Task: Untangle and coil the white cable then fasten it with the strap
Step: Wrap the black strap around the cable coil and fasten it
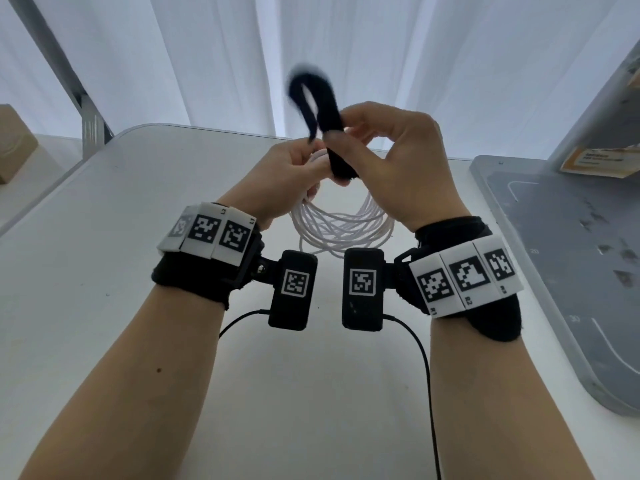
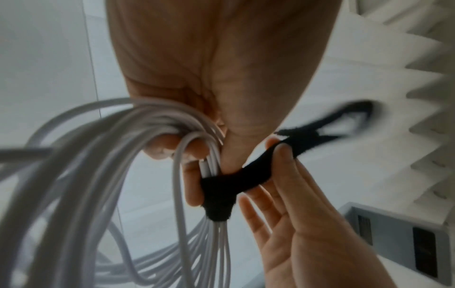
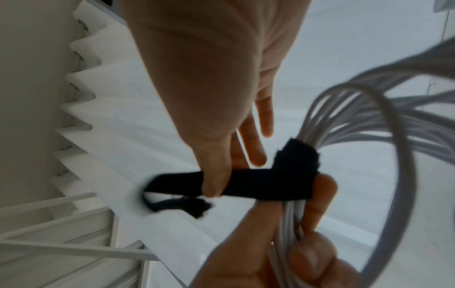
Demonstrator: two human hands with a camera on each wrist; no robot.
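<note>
The white cable (image 1: 341, 226) hangs as a coil of several loops above the table, held up between both hands. My left hand (image 1: 292, 168) grips the gathered top of the coil (image 2: 172, 146). A black strap (image 1: 329, 126) is wound around the bundle (image 2: 219, 196) just under that grip. My right hand (image 1: 388, 150) pinches the strap's free length (image 3: 246, 185) between thumb and forefinger, its other fingers spread. The strap's loose tail (image 2: 349, 120) curls back in a blurred loop.
A white table (image 1: 138, 271) lies below the hands. A grey mat or tray (image 1: 561, 271) sits on its right side, with a grey panel carrying an orange label (image 1: 602, 161) behind it. White curtains (image 1: 207, 64) hang at the back. A cardboard box (image 1: 14, 147) stands far left.
</note>
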